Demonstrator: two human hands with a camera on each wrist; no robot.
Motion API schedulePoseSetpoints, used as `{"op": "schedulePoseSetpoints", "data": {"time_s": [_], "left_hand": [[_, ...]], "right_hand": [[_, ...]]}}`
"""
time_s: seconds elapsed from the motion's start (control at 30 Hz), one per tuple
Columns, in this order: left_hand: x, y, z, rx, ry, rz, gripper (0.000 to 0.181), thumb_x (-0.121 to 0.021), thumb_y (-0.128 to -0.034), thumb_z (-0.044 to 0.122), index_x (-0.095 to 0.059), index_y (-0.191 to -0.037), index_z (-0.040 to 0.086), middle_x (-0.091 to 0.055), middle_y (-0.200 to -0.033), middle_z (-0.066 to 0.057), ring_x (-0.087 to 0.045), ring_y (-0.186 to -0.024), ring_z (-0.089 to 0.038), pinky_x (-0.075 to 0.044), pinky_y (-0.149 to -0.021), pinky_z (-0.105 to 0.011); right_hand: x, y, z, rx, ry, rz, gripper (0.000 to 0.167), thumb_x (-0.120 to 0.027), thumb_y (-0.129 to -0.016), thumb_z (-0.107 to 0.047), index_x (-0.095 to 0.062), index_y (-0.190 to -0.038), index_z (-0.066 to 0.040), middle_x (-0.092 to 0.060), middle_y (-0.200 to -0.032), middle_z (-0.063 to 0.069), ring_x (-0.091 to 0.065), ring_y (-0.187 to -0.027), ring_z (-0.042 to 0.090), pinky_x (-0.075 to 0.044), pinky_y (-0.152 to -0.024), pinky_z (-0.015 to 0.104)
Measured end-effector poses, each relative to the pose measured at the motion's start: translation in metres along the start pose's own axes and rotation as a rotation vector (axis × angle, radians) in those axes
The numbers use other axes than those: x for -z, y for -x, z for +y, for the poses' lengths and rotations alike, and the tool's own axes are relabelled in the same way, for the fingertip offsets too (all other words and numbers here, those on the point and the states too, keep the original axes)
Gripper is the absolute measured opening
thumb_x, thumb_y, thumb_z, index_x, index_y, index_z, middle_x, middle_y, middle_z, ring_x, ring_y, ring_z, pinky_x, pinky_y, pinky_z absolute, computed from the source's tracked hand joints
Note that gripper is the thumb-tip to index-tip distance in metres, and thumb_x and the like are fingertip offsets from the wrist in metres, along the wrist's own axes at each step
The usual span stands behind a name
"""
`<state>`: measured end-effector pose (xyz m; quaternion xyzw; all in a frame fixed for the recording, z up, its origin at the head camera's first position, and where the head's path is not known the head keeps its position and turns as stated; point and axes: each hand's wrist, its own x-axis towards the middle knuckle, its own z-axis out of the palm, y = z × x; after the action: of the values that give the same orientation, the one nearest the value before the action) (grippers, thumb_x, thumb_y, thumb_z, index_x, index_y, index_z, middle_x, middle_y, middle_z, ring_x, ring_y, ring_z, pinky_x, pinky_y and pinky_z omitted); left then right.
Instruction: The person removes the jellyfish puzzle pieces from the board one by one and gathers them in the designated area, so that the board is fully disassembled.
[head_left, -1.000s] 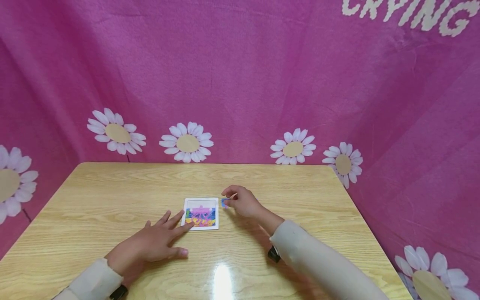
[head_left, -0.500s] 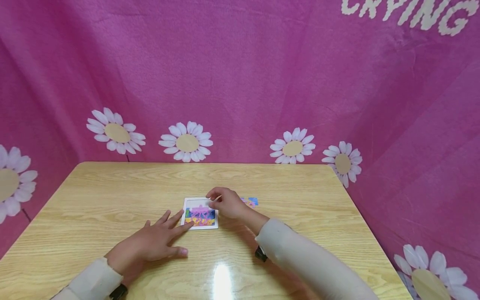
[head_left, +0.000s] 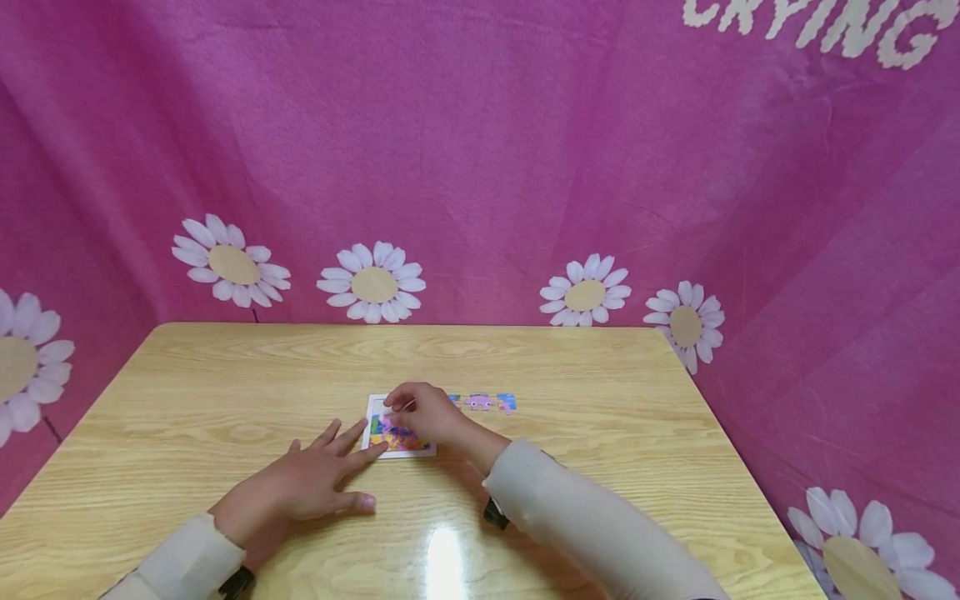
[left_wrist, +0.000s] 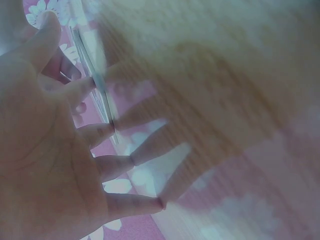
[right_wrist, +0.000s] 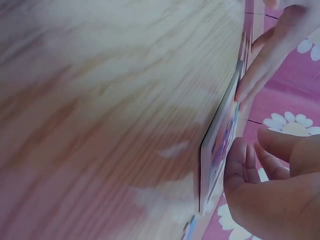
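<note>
A small jigsaw puzzle in a white frame (head_left: 431,451) lies flat on the table; its lower part shows a pink, blue and yellow picture, and a pale strip shows at the top. My left hand (head_left: 318,479) lies spread, its fingertips touching the frame's left side and lower corner. Over the puzzle, my right hand (head_left: 427,414) pinches what looks like a puzzle piece (head_left: 409,404), seen almost edge-on, between thumb and fingers. The right wrist view shows the curled right hand (right_wrist: 272,195) close above the frame (right_wrist: 205,155); the piece is hidden there.
Several loose puzzle pieces (head_left: 480,402) lie in a row right of the frame, partly behind the right hand. The wooden table (head_left: 247,375) ends at a pink cloth backdrop (head_left: 480,167) with white flowers. Light glares on its near part.
The right hand has moved left from the loose pieces beside the frame to above the puzzle, uncovering the row of pieces. The left hand has stayed in place.
</note>
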<state>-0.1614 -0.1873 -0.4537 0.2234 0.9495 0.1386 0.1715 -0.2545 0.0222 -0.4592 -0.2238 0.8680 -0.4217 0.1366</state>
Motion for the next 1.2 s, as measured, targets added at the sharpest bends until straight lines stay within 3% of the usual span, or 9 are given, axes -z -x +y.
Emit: {"op": "schedulePoseSetpoints", "data": {"time_s": [0.57,0.9,1.2], "left_hand": [[0.001,0.001,0.0,-0.006,0.01,-0.001,0.081,-0.058,-0.0903,0.074,-0.042,-0.159,0.034,-0.02,-0.171,-0.012,-0.016,-0.154,-0.051,-0.02,-0.099,-0.089],[0.002,0.001,0.002,0.004,0.007,-0.009,0.081,-0.058,-0.0905,0.073,-0.041,-0.159,0.033,-0.019,-0.172,-0.012,-0.016,-0.154,-0.051,-0.019,-0.1,-0.089],[0.002,0.001,0.002,-0.004,0.008,0.007,0.081,-0.059,-0.0903,0.073,-0.043,-0.159,0.032,-0.02,-0.171,-0.014,-0.016,-0.154,-0.052,-0.019,-0.099,-0.089]], "right_hand": [[-0.016,-0.008,0.001,-0.02,0.049,0.005,0.018,-0.075,-0.091,0.001,-0.074,-0.108,-0.005,-0.071,-0.097,0.003,-0.061,-0.087,0.009,-0.05,-0.084,0.026],[-0.016,-0.011,-0.001,-0.055,0.163,0.006,0.018,-0.081,-0.088,-0.005,-0.075,-0.104,-0.008,-0.064,-0.094,-0.001,-0.053,-0.086,0.008,-0.047,-0.082,0.024],[-0.019,-0.013,0.002,-0.034,0.177,0.016,0.019,-0.082,-0.085,-0.001,-0.073,-0.099,-0.01,-0.059,-0.088,-0.003,-0.048,-0.082,0.007,-0.043,-0.078,0.023]]}}
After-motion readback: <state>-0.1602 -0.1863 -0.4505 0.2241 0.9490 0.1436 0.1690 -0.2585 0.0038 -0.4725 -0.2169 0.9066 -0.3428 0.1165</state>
